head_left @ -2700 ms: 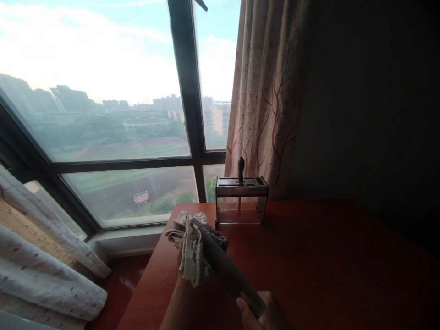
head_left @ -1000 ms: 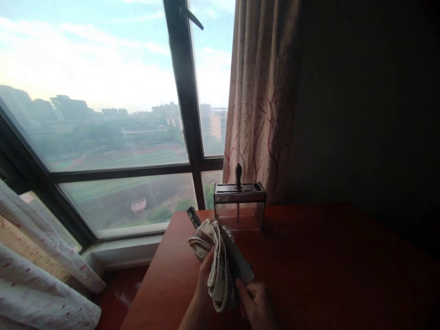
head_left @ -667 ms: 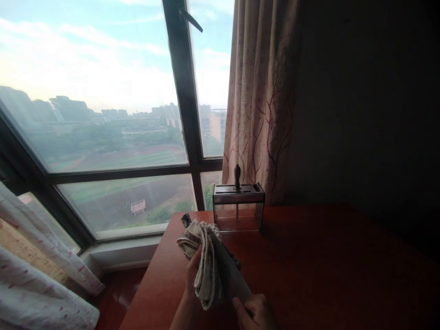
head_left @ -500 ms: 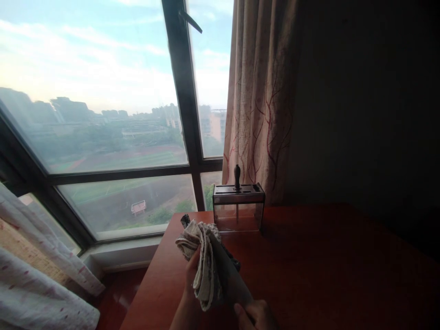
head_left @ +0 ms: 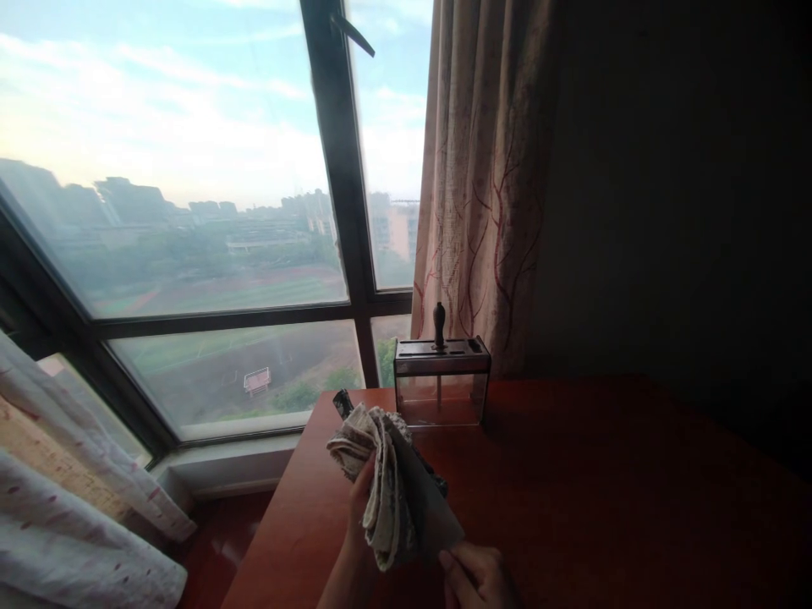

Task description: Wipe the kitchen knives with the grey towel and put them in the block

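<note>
A folded, worn beige-grey cloth point(head_left: 384, 499) is bunched over a broad flat grey blade, which looks like a kitchen knife point(head_left: 437, 518). My left hand point(head_left: 363, 495) grips the cloth from the left, its fingers partly hidden by the folds. Low in the picture, my right hand point(head_left: 477, 575) is closed at the near end of the knife; the handle is hidden inside the fingers. Behind the cloth a dark object point(head_left: 342, 404) pokes out at the upper left; its kind is not clear.
A knife block point(head_left: 442, 359) with clear sides and one dark handle upright stands at the far edge of the reddish-brown table point(head_left: 571, 507). Behind it hangs a patterned curtain point(head_left: 482, 186) beside a large window point(head_left: 222, 254). Another curtain point(head_left: 76, 541) drapes at lower left.
Both hands, with the cloth and knife, have shifted slightly right. My right hand is a little higher and closer to the cloth, and less of the blade shows.
</note>
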Available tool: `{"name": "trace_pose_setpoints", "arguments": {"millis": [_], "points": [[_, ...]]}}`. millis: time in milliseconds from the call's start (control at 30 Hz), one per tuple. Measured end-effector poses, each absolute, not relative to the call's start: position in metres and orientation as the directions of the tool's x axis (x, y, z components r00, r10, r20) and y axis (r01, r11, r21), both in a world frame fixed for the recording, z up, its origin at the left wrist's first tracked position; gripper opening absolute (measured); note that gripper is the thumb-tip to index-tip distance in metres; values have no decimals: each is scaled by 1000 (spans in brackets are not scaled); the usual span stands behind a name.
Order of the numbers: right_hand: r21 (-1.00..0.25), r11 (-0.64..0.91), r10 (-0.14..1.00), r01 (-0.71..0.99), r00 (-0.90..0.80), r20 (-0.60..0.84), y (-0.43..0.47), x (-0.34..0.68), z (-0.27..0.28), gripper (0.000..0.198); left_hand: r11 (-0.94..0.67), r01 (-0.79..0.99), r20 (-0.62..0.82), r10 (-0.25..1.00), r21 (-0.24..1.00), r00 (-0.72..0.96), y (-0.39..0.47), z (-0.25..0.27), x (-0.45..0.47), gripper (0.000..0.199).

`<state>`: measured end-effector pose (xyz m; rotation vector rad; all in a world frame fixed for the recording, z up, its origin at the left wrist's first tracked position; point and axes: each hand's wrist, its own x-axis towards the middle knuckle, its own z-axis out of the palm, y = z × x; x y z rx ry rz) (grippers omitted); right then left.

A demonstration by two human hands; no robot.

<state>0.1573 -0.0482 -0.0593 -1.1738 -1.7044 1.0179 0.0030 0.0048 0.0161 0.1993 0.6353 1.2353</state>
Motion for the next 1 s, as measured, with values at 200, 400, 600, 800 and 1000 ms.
{"name": "trace_pose_setpoints", "arguments": {"millis": [200, 400, 600, 800, 1000], "points": [[-969, 148, 976, 199, -185, 111, -41, 149, -54, 60, 337, -747, -389, 914, 574, 113, 3, 1, 16, 30], [-988, -45, 973, 150, -217, -78, -39, 151, -51, 65, 322, -694, -380, 922, 644, 75, 8, -7, 13, 31], [-923, 123, 848, 364, -522, -94, -51, 177, 1, 45, 109, -662, -282, 946, 742, -159, 15, -15, 3, 39], [-956, 236, 901, 175, -407, 148, -15, 193, 83, 42, 43, -482, -149, 971, 875, -185, 10, -7, 6, 39], [-696, 471, 881, 543, -250, 401, 60, 175, 137, 48, -31, -392, -17, 993, 919, -118, 9, -2, 18, 49]]}}
